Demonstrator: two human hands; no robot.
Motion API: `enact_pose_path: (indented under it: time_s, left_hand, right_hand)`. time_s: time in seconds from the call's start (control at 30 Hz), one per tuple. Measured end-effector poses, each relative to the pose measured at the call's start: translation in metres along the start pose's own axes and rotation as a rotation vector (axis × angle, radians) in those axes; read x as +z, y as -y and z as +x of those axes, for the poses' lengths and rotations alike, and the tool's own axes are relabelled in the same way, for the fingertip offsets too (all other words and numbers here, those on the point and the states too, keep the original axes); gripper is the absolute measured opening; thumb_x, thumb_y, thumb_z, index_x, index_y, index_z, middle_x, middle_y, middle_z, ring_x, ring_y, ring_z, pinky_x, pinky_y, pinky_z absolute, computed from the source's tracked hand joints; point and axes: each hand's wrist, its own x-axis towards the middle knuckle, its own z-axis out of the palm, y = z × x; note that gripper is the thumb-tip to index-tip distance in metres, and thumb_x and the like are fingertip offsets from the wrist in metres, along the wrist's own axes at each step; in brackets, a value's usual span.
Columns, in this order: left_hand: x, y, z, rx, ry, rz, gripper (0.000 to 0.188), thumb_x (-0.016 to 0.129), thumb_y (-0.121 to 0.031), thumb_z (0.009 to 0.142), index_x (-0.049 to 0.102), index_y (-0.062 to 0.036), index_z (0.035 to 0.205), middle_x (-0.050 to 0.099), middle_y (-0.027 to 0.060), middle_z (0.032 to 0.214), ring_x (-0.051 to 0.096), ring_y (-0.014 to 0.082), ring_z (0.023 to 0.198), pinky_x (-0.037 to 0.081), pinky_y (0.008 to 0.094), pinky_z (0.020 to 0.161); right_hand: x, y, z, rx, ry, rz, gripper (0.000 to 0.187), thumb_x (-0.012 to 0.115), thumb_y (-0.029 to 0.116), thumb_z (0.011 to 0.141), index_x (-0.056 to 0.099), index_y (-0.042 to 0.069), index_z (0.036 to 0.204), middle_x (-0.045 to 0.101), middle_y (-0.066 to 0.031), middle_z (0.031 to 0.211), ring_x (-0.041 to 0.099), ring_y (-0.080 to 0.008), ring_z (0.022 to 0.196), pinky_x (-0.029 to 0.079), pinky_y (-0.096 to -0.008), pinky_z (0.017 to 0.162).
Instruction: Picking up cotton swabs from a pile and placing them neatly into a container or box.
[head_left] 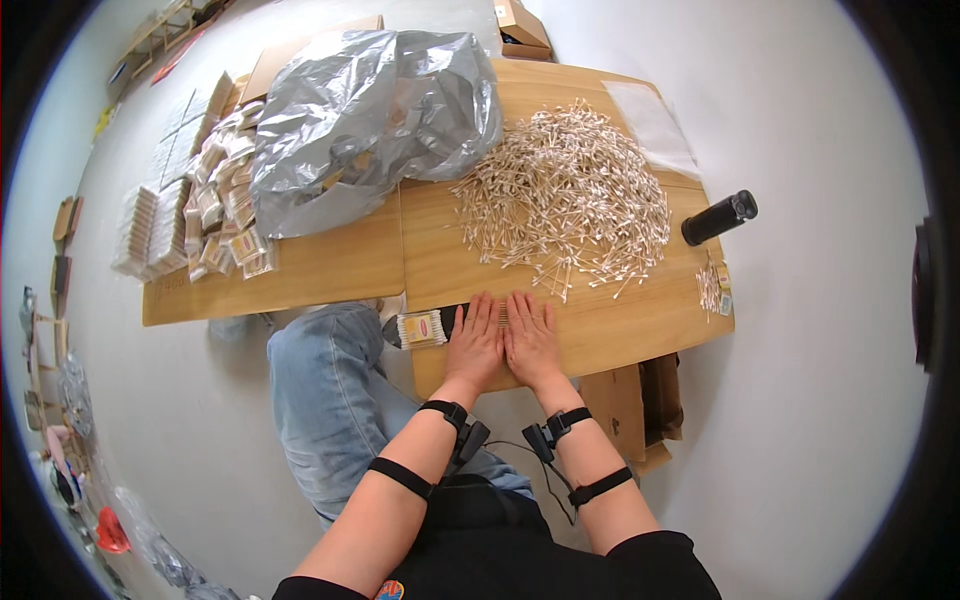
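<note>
My left hand (pixel 477 338) and my right hand (pixel 531 338) lie side by side near the table's front edge, fingers stretched out and pointing away from me. In the narrow gap between them shows a small row of cotton swabs (pixel 503 314), mostly hidden by the hands. Just left of my left hand is a clear pack of cotton swabs (pixel 422 329) with a yellow label, beside a dark flat piece (pixel 455 318). Beyond my hands spreads a large heap of loose cotton swabs (pixel 570 195).
A big grey plastic bag (pixel 375 125) covers the table's far left. Filled packs (pixel 225 190) and stacked packs (pixel 155 230) stand left of it. At right are a black cylinder (pixel 718 217), a few swabs (pixel 709 290) and a white sheet (pixel 652 125). Below sits a cardboard box (pixel 630 405).
</note>
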Motion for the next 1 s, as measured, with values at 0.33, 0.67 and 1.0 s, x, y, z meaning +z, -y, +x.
enact_pose_path:
  time_s: [0.33, 0.67, 1.0]
  left_hand:
    - [-0.02, 0.038, -0.009, -0.079, -0.246, -0.479, 0.047, 0.054, -0.01, 0.091, 0.048, -0.003, 0.137, 0.045, 0.0191, 0.144, 0.041, 0.0349, 0.134, 0.033, 0.0457, 0.11]
    - [-0.037, 0.1, -0.011, -0.43, -0.515, -0.154, 0.015, 0.055, -0.016, 0.093, 0.057, -0.0011, 0.093, 0.059, 0.0193, 0.094, 0.054, 0.0409, 0.091, 0.043, 0.049, 0.083]
    - [-0.016, 0.118, -0.017, -0.57, -0.339, -0.449, 0.045, 0.039, -0.032, 0.102, 0.061, 0.0029, 0.086, 0.063, 0.0268, 0.089, 0.058, 0.0469, 0.085, 0.044, 0.0525, 0.073]
  right_hand:
    - [0.001, -0.001, -0.002, 0.028, 0.048, -0.045, 0.052, 0.045, 0.025, 0.097, 0.04, 0.003, 0.144, 0.04, -0.0134, 0.15, 0.034, -0.0293, 0.141, 0.018, -0.0505, 0.117]
    - [0.001, 0.011, 0.005, -0.013, 0.122, -0.113, 0.054, 0.046, 0.027, 0.097, 0.038, 0.006, 0.146, 0.039, -0.0093, 0.152, 0.033, -0.0257, 0.142, 0.018, -0.0501, 0.117]
    - [0.002, 0.022, 0.018, -0.102, 0.167, -0.073, 0.053, 0.047, 0.026, 0.097, 0.039, 0.006, 0.145, 0.04, -0.0092, 0.151, 0.034, -0.0261, 0.142, 0.018, -0.0512, 0.117]
